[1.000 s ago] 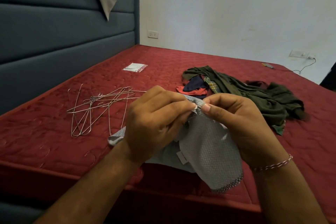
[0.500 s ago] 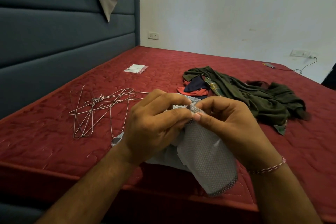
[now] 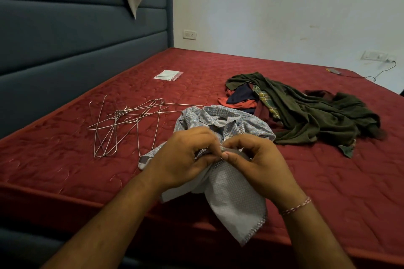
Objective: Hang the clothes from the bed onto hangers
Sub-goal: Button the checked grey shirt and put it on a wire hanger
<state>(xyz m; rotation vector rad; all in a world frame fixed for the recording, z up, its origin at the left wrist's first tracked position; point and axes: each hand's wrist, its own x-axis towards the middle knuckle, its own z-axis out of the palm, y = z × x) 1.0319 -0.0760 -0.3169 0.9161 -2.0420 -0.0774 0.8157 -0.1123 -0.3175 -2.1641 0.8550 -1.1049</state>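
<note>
Two hands work one garment: a light grey-blue checked shirt [image 3: 229,124], bunched on the near part of the red mattress [image 3: 65,170] with one flap hanging over the edge below the fingers. Left hand [image 3: 183,159] and right hand [image 3: 258,164] meet at the middle of the cloth, thumb and forefinger of each pinched on a narrow fold of the shirt, fingertips almost touching. Whether a button sits between them cannot be told.

Judged step: preparing the first shirt, probably fastening or straightening the placket or collar, before it goes on a hanger. No garment is hung yet. Next move calls for freeing one hand and drawing a single wire hanger from the tangled wire hangers [image 3: 122,124], which lie to the left of and beyond the fingers; their hooks interlock, so they may lift together.

Further right and beyond the fingers lies a pile of clothes [image 3: 306,116], dark green, plaid, navy and orange. A small clear packet [image 3: 168,74] lies far beyond.

Writing: none legible on shirt, packet or wall.
</note>
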